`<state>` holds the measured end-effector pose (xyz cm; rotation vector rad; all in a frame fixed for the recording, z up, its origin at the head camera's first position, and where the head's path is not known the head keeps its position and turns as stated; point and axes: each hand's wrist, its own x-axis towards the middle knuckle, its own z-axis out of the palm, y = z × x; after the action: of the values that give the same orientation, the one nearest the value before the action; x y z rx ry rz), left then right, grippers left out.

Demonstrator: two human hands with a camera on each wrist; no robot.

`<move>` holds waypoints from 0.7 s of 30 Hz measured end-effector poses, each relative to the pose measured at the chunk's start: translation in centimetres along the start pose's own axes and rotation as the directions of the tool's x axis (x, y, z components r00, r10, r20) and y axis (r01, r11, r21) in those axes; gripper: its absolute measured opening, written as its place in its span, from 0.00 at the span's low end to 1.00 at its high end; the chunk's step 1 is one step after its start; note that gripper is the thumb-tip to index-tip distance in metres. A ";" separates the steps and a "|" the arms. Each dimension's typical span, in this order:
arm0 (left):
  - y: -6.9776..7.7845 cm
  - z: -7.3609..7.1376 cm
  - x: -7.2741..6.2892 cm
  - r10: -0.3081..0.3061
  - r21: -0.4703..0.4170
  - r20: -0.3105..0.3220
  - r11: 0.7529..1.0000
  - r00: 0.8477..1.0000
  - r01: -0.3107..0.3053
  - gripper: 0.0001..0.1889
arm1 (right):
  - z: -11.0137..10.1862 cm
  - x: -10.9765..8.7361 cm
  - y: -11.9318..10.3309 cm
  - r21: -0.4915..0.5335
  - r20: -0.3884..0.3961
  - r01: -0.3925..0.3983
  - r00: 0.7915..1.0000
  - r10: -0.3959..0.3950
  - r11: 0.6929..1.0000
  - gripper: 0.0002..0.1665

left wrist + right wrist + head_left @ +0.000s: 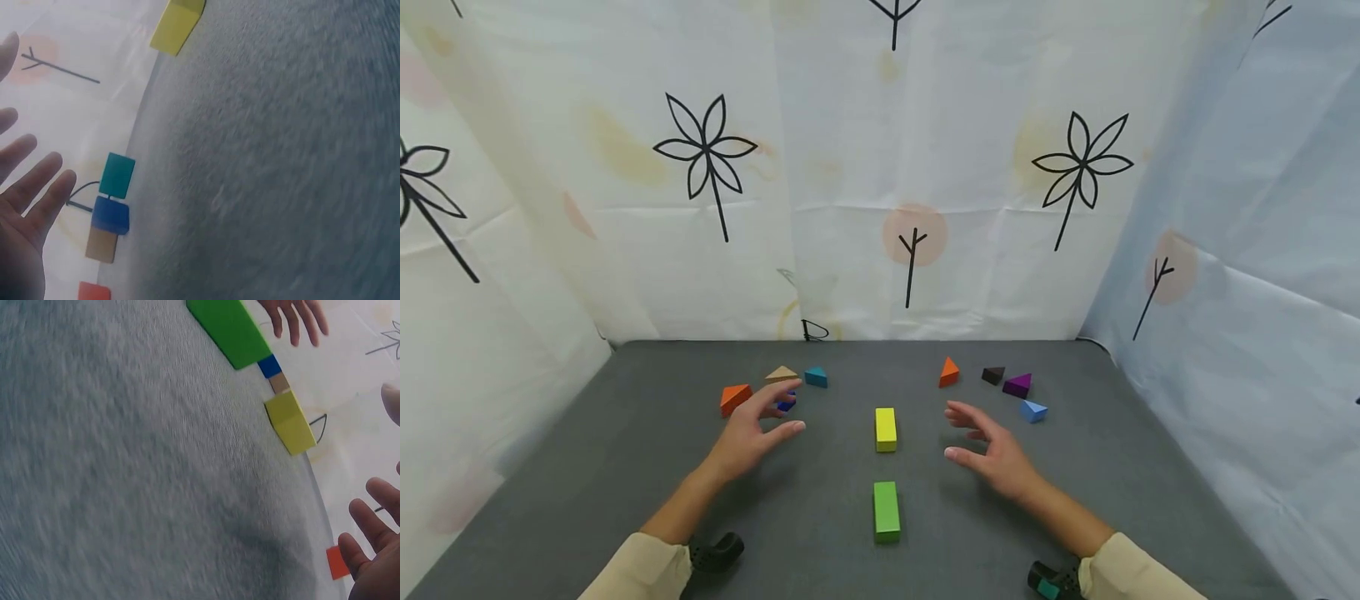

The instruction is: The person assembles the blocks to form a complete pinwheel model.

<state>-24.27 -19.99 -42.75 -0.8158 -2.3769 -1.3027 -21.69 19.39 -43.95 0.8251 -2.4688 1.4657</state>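
Observation:
My left hand (748, 437) hovers over the grey table with fingers relaxed and nothing held. Its fingertips overlap a dark blue block (786, 403) and a tan triangular block (782, 374) in the head view. An orange triangular block (735, 399) and a teal block (816, 377) lie on either side of them. My right hand (992, 454), also empty with loosely bent fingers, is held above the table at right. Between the hands lie a yellow block (886, 429) and, nearer me, a longer green block (887, 512).
Beyond my right hand sit an orange triangular block (949, 372), a dark brown block (993, 375), a purple block (1017, 385) and a light blue block (1033, 411). Patterned white cloth (842, 167) walls the grey table (820, 550) at the back and sides.

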 end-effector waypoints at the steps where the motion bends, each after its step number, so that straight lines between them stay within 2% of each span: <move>1: 0.0 0.2 0.0 -0.013 -0.003 0.003 1.000 1.000 0.013 0.30 | 0.1 0.0 -0.1 0.012 0.002 -0.005 1.000 0.005 1.000 0.35; 5: 0.0 0.9 0.1 -0.090 -0.020 0.024 0.996 0.996 0.091 0.28 | 0.5 0.0 -0.7 0.058 0.032 -0.016 0.999 0.014 0.998 0.35; 11: 0.1 2.1 0.8 -0.201 -0.085 0.091 0.974 0.975 0.209 0.28 | 1.1 -0.1 -1.5 0.117 0.085 -0.056 0.995 0.047 0.991 0.35; 16: 0.3 3.1 1.5 -0.237 -0.098 0.120 0.963 0.964 0.249 0.29 | 1.8 -0.2 -1.7 0.103 0.124 -0.055 0.991 0.042 0.993 0.35; 21: 0.5 4.3 2.3 -0.234 -0.124 0.159 0.959 0.959 0.255 0.29 | 2.4 -0.5 -2.0 0.082 0.168 -0.061 0.985 0.046 0.995 0.37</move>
<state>-25.73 -15.42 -43.56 -0.6895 -2.5877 -1.5772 -19.89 16.80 -43.84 0.9400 -2.5805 1.5936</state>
